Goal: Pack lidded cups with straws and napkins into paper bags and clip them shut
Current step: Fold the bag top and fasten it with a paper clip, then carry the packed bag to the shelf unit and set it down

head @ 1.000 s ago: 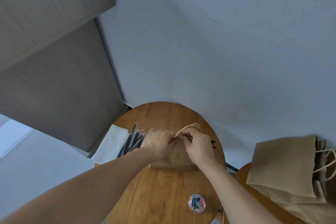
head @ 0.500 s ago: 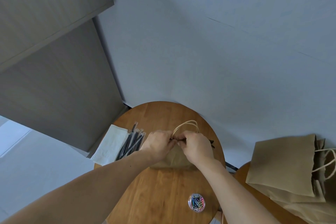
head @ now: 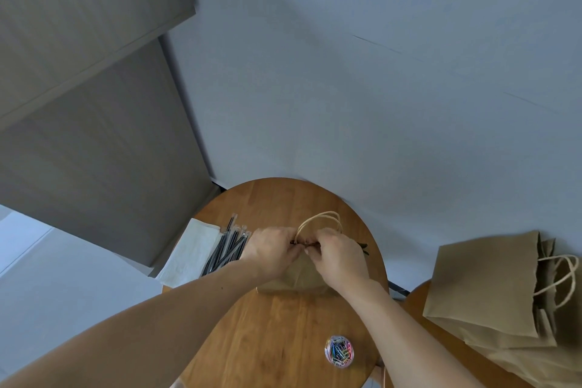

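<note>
the paper bag [head: 304, 279] stands in the middle of the round wooden table [head: 283, 340], between the black straws [head: 227, 249] with the white napkins [head: 189, 257] on your left and the small tub of coloured clips [head: 339, 351] near you. treat this bag as light and thin: the paper is stiff enough to stand, but i think it will crease or tear if you pull hard, and a cup inside can tip over. the best place to hold is the folded top edge, close to the middle, under the cord handles [head: 321, 217], not the handles alone. your left hand [head: 271, 249] and your right hand [head: 341, 260] meet there now, and the fingers [head: 288, 249] of both are curled together and pinch the top edge of the bag. if a clip sits already between them, you cannot tell from here, because the hands cover the spot. more bags [head: 485, 287] lie flat on the second table at your right. compared with one second ago, both hands are almost in the same place at the mouth of the bag, only a little closer, and the loop of the handles stands now rounder and more upright than before; the bag itself has not shifted.
</note>
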`<state>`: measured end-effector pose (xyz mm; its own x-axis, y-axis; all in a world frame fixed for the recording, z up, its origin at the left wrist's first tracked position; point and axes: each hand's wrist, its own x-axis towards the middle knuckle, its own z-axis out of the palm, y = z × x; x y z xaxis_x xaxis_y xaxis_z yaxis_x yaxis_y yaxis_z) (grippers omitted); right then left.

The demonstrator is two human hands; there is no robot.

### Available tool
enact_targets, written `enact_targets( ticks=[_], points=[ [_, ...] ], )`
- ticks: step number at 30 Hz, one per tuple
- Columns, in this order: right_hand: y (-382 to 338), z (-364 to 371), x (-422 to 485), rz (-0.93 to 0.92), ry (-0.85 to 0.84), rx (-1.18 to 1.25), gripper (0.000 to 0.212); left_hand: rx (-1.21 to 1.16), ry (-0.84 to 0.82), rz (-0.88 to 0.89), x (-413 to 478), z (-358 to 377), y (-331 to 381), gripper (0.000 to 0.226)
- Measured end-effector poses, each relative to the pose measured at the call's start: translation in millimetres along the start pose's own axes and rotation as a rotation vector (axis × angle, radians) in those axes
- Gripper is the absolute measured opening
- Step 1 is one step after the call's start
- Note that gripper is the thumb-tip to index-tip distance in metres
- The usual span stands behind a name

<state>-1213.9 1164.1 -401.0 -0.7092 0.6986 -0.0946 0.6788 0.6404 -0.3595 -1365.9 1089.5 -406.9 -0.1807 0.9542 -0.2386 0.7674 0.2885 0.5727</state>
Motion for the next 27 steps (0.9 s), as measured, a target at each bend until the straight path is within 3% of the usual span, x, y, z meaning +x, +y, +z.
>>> enact_targets(
  ticks=[5, 8, 12, 18, 20, 22, 24, 27],
  points=[
    [18.8, -11.6, -28.8, -0.210, 0.347, 0.282, 0.011, -0.081, -0.027, -0.037, -4.0, -11.1, -16.1, 0.029],
    [46.6, -14.7, -41.3, -0.092, 0.450, 0.243, 0.009, -0.088, -0.028, -0.125, -11.3, -14.1, -40.0, 0.057],
    [77.6, -10.1, -49.6, 0.194, 0.216, 0.288, 0.050, -0.118, -0.079, -0.236, -19.6, -7.8, -57.5, 0.055],
    [81.5, -2.0, -51.5, 0.223, -0.007, 0.458, 0.072, -0.181, -0.027, -0.270, -23.9, 0.9, -61.6, 0.024],
    [82.9, 7.3, -50.9, 0.246, -0.085, 0.409, 0.066, -0.201, -0.012, -0.302, -27.0, 2.2, -62.1, 0.027],
    [85.5, 17.0, -49.3, 0.303, -0.116, 0.442, 0.045, -0.232, 0.003, -0.319, -29.6, 4.3, -62.0, 0.032],
    [86.2, 23.3, -47.7, 0.365, -0.091, 0.481, 0.022, -0.277, 0.021, -0.322, -31.9, 8.0, -62.6, 0.027],
    [84.9, 27.1, -46.9, 0.423, -0.009, 0.548, 0.010, -0.342, 0.030, -0.331, -37.6, 10.6, -62.3, 0.013]
  ],
)
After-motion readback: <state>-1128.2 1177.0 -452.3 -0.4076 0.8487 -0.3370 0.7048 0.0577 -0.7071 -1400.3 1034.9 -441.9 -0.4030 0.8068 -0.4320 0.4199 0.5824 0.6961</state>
